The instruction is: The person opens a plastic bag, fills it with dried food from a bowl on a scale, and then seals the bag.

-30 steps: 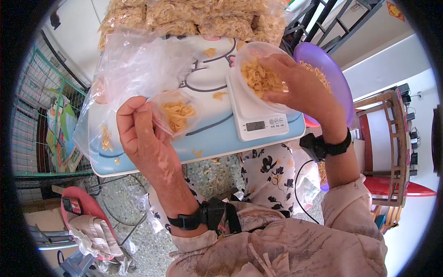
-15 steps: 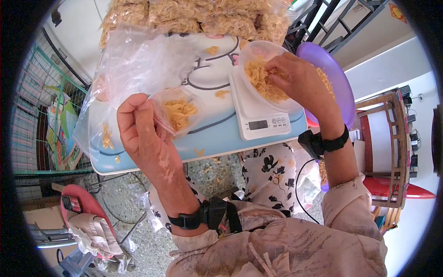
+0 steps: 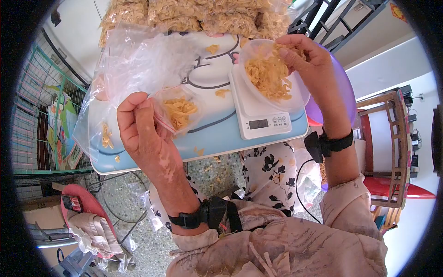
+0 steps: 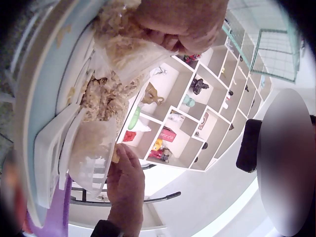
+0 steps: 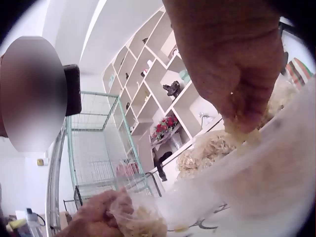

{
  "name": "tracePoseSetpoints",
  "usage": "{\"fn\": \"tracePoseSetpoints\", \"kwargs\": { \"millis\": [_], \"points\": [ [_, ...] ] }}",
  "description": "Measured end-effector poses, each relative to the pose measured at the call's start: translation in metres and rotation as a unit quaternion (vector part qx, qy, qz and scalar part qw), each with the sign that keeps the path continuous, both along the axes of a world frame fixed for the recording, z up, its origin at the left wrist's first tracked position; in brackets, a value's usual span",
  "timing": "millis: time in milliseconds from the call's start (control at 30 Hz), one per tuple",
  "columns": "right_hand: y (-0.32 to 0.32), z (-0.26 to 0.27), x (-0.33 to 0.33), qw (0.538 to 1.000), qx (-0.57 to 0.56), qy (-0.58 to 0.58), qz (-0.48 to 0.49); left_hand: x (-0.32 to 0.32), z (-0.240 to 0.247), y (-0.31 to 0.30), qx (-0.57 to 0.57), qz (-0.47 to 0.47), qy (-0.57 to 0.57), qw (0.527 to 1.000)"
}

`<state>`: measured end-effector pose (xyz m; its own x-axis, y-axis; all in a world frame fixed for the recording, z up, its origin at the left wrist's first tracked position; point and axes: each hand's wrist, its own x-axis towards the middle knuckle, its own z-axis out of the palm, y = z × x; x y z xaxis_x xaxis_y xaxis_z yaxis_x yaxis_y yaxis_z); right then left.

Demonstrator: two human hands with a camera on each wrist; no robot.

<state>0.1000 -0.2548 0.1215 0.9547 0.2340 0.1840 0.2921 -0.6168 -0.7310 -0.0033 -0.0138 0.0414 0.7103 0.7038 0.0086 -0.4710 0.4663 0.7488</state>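
In the head view my left hand (image 3: pixel 150 131) pinches the red-striped edge of a small clear zip bag (image 3: pixel 196 104), which holds some pale yellow dried strips (image 3: pixel 179 113). My right hand (image 3: pixel 314 62) is at the upper right rim of a clear plastic bowl (image 3: pixel 251 85) of the same strips. Its thumb and fingers pinch a few dried strips (image 5: pixel 242 136), visible in the right wrist view. Under the bowl is a white digital kitchen scale (image 3: pixel 263 127); its display is not legible.
Clear plastic bags (image 3: pixel 138 64) lie on the table's (image 3: pixel 217 141) left side. Filled bags (image 3: pixel 180 16) of strips are stacked at the back. A purple basin (image 3: pixel 341 87) stands right of the bowl, and loose strips (image 3: pixel 107 136) lie near the left edge.
My right hand has come up out of the strips to the bowl's rim, its fingers closing from spread to a pinch. My left hand and the zip bag have hardly moved.
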Motion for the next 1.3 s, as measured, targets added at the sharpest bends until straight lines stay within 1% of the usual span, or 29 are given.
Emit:
{"fn": "tracePoseSetpoints", "kwargs": {
  "millis": [67,100,133,167,200,267,300,367,400,467,600,700,767,867,900,967,1033,1067,1133,1200,1267,1300],
  "points": [
    [-0.006,-0.005,0.004,0.996,0.086,0.008,0.013,0.000,0.000,0.000,-0.003,0.003,0.007,1.000],
    [-0.006,-0.005,0.004,0.996,0.086,0.008,0.013,0.000,-0.001,0.000,-0.002,0.002,0.003,1.000],
    [-0.005,-0.005,0.003,0.984,0.171,0.054,0.020,0.000,-0.001,0.000,0.000,0.002,0.000,1.000],
    [-0.004,-0.005,0.003,0.961,0.256,0.100,0.027,0.000,-0.001,0.000,0.000,0.002,-0.001,1.000],
    [-0.006,-0.003,0.004,0.961,0.255,0.100,0.027,0.000,-0.001,0.000,0.001,0.001,-0.003,1.000],
    [-0.011,0.001,0.006,0.917,0.347,0.191,0.045,-0.001,0.000,-0.001,0.002,-0.001,-0.005,1.000],
    [-0.010,0.001,0.006,0.917,0.347,0.191,0.045,-0.001,0.001,-0.001,0.001,0.003,0.001,1.000],
    [-0.010,0.001,0.003,0.887,0.401,0.222,0.049,-0.001,0.005,-0.003,-0.001,0.005,0.007,1.000],
    [-0.010,0.001,0.003,0.887,0.401,0.222,0.049,-0.001,0.007,-0.004,-0.004,0.011,0.018,1.000],
    [-0.010,-0.002,0.004,0.870,0.430,0.238,0.042,-0.001,0.007,-0.004,-0.006,0.018,0.029,0.999],
    [-0.015,-0.006,0.007,0.854,0.448,0.255,0.068,-0.001,0.001,0.000,0.000,0.004,0.018,1.000],
    [-0.017,-0.011,0.009,0.866,0.427,0.251,0.065,0.000,-0.002,0.000,0.000,-0.002,0.016,1.000],
    [-0.017,-0.013,0.010,0.892,0.386,0.226,0.065,0.000,-0.002,0.000,-0.002,-0.006,0.014,1.000],
    [-0.010,-0.009,0.004,0.894,0.382,0.224,0.064,0.000,0.001,-0.001,0.002,-0.003,0.013,1.000],
    [-0.006,-0.006,0.001,0.894,0.382,0.224,0.065,0.000,0.002,-0.002,0.000,-0.001,0.018,1.000],
    [0.004,0.003,-0.010,0.922,0.340,0.180,0.041,-0.001,0.002,-0.002,-0.001,0.002,0.024,1.000],
    [0.014,0.008,-0.019,0.924,0.342,0.165,0.048,-0.002,0.000,0.000,-0.008,-0.021,0.033,0.999],
    [0.020,0.009,-0.023,0.926,0.343,0.150,0.055,-0.003,0.001,0.001,-0.005,-0.019,0.035,0.999],
    [0.034,0.011,-0.032,0.925,0.347,0.139,0.063,-0.006,0.006,-0.001,0.007,-0.050,0.017,0.999],
    [0.049,0.008,-0.039,0.925,0.350,0.128,0.071,-0.003,0.005,-0.002,-0.003,-0.039,0.014,0.999],
    [0.065,0.004,-0.044,0.935,0.318,0.112,0.108,-0.001,0.003,-0.002,-0.013,-0.028,0.012,0.999],
    [0.071,-0.002,-0.043,0.935,0.319,0.114,0.110,-0.002,0.003,-0.002,-0.012,-0.036,0.014,0.999]
  ]
}}
